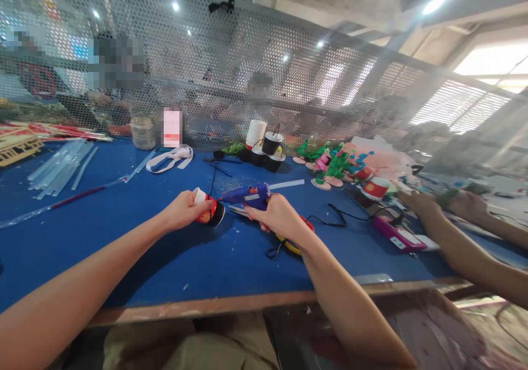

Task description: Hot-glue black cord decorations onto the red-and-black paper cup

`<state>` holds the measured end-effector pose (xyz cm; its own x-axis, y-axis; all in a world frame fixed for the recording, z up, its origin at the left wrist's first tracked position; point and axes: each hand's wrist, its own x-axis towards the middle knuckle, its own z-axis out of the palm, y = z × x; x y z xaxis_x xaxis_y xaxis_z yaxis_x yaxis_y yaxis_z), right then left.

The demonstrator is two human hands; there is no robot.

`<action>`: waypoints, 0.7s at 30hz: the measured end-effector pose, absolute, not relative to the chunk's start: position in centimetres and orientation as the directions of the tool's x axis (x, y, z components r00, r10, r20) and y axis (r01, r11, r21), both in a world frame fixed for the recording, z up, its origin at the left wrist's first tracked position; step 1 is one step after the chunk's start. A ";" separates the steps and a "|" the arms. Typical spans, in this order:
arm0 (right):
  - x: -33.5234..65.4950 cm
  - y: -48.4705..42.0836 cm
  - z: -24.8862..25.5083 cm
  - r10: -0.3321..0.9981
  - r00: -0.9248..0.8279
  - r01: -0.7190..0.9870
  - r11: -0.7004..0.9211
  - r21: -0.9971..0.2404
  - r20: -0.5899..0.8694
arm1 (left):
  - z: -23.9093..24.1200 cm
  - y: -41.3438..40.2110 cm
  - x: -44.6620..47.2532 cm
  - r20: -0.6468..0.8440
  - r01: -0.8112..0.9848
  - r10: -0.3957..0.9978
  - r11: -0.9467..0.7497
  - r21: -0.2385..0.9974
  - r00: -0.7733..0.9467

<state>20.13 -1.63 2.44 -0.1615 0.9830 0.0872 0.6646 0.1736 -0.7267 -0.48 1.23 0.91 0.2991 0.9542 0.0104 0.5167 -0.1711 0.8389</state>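
My left hand (183, 211) is closed around a small cup (205, 214) with white, red and black bands, tilted on its side. A thin black cord rises from the cup. In my right hand (278, 216) is a blue hot glue gun (246, 195), its nozzle at the cup's side; whether it touches I cannot tell. A clear glue stick (287, 184) pokes out of the gun's back. Beneath my right hand lies a tool with metal blades and a yellow and red handle (292, 246), partly hidden.
Glue sticks (61, 164) lie at left near a glass jar (143, 133) and white ribbon (173, 158). Black cups (273, 143) stand by the mesh screen (198, 56). Green craft plants (338, 164), a purple power strip (398, 235) and a co-worker's hand (421, 205) are at right.
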 end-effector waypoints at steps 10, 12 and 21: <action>20.5 -1.7 2.4 0.982 -0.171 0.658 0.170 -0.734 0.074 | 1.1 1.0 -0.4 0.033 0.540 0.943 -0.219 0.813 0.332; 20.4 -1.7 2.4 0.985 -0.156 0.664 0.159 -0.730 0.073 | 1.1 1.0 -0.4 0.038 0.544 0.945 -0.219 0.810 0.324; 20.3 -2.0 2.4 0.984 -0.160 0.648 0.163 -0.744 0.076 | 1.1 1.0 -0.4 0.015 0.507 0.949 -0.182 0.842 0.316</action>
<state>20.33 -2.02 2.36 -0.1604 0.9841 0.0758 0.6476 0.1629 -0.7444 -0.38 1.02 1.12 0.3156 0.9488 0.0147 0.5072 -0.1818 0.8425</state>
